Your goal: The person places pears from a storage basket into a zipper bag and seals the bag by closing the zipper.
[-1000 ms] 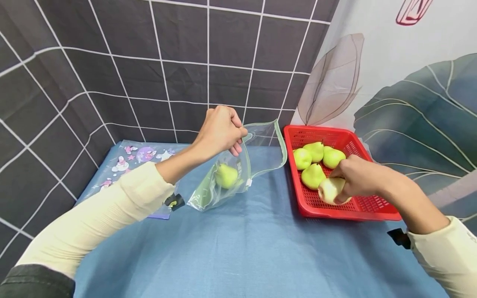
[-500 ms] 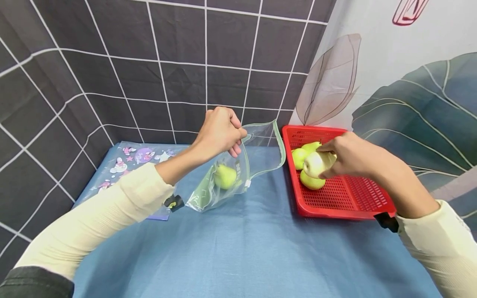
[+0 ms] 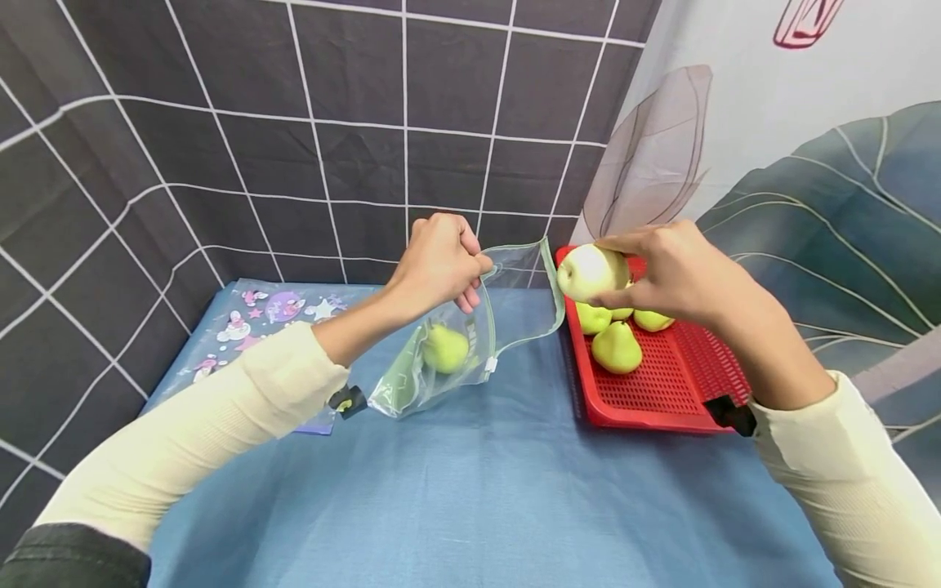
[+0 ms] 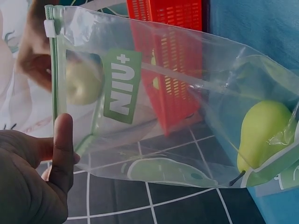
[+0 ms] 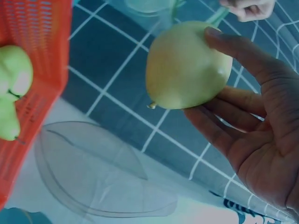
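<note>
Gripping a pale fruit, the right hand has raised it from the basket, bringing it near the open bag the left hand pinches.

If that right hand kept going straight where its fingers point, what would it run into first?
Probably the open mouth of the clear bag, with the held pear leading the right hand. They appear to meet in the head view, but depth is hard to judge.
</note>
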`<state>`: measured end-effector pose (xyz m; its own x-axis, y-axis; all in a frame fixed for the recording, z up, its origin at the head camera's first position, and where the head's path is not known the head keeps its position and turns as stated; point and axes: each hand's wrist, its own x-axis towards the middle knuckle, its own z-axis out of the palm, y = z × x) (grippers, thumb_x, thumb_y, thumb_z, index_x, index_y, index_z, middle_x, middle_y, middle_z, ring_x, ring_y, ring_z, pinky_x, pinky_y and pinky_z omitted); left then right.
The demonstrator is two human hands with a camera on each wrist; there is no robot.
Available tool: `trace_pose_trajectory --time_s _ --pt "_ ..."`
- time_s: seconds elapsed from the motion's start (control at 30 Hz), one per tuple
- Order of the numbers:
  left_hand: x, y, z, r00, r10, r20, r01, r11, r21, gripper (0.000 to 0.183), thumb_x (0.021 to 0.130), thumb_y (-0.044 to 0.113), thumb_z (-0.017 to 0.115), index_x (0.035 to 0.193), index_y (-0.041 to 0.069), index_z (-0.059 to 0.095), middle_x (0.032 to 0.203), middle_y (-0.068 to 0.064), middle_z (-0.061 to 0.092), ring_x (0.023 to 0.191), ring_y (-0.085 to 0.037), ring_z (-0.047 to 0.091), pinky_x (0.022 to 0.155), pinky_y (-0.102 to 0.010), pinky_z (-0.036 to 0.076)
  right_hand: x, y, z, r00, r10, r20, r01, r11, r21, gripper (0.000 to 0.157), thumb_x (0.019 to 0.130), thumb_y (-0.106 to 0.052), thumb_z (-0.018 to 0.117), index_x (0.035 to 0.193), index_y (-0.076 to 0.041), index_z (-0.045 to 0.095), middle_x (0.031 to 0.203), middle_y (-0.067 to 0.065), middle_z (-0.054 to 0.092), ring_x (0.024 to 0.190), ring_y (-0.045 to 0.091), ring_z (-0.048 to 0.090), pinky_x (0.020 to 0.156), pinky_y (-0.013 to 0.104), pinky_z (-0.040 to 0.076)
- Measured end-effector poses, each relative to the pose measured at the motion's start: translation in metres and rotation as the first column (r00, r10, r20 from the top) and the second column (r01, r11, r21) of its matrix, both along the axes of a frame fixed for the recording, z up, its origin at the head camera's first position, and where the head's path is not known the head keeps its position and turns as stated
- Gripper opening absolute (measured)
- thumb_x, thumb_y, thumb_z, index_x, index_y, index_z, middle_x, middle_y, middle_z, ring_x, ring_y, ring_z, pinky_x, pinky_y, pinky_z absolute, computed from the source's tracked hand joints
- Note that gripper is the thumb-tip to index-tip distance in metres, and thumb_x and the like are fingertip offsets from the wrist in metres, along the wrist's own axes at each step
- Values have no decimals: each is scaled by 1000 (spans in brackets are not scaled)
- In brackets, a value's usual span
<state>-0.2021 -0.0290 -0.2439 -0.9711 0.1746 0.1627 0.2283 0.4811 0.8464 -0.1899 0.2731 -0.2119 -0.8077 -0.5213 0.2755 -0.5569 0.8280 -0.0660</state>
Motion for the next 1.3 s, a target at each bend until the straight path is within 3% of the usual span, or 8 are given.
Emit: trace_pose_trajectory --time_s 0.2,0.37,0.53,0.83,1.0,1.1,1.27,1.3 --pt "0 1 -1 1000 -26 -4 26 1000 -11 5 98 1 65 100 0 69 68 -14 78 49 -22 76 53 -37 67 8 -14 9 989 100 -108 -110 990 -92 67 76 -24 104 135 -2 81 116 24 85 101 40 81 84 60 62" --pt "0 0 1 1000 -28 -13 27 998 -58 14 99 1 63 94 0 76 65 -13 78 49 -21 76 53 -35 66 13 -33 10 966 206 -157 -228 964 -138 62 74 -22 105 131 -6 83 117 18 86 103 37 84 81 57 66" --pt "-1 -3 2 1000 -17 -12 16 997 -72 15 100 2 62 95 0 77 63 -13 77 49 -21 76 53 -33 66 11 -53 3 965 250 -79 -258 958 -123 60 78 -21 102 133 -6 82 125 18 85 108 36 84 86 56 68" --pt "0 -7 2 999 -8 -46 6 999 -38 12 102 2 62 100 1 74 69 -12 79 49 -22 77 53 -34 66 6 -70 -17 956 288 57 -282 954 -99 51 84 -16 98 131 -4 82 123 16 86 106 34 83 89 51 70" --pt "0 -8 6 997 12 -74 -12 1000 4 12 103 2 63 98 1 74 70 -13 79 49 -22 77 53 -35 66 3 -69 -23 951 309 0 -307 947 -91 42 89 -13 94 129 -4 84 117 14 87 80 23 77 75 43 65" --pt "-1 -8 8 997 18 -80 -17 1000 22 11 103 2 64 97 1 73 70 -13 79 49 -22 77 53 -36 67 2 -64 -24 941 331 -69 -337 935 -108 36 89 -12 94 124 -6 86 104 11 88 62 13 62 62 35 57" --pt "-3 -7 12 998 26 -66 -24 999 35 10 103 2 66 96 2 72 70 -13 79 50 -23 77 53 -36 67 3 -48 -23 941 320 -112 -334 932 -142 30 89 -12 94 118 -7 88 89 5 85 54 3 46 53 27 43" --pt "-3 -7 13 998 26 -63 -24 999 34 10 103 3 66 96 2 72 70 -13 79 50 -22 78 53 -36 67 3 -44 -23 947 304 -108 -318 937 -147 30 89 -12 94 118 -7 88 91 6 85 56 5 53 55 29 47"
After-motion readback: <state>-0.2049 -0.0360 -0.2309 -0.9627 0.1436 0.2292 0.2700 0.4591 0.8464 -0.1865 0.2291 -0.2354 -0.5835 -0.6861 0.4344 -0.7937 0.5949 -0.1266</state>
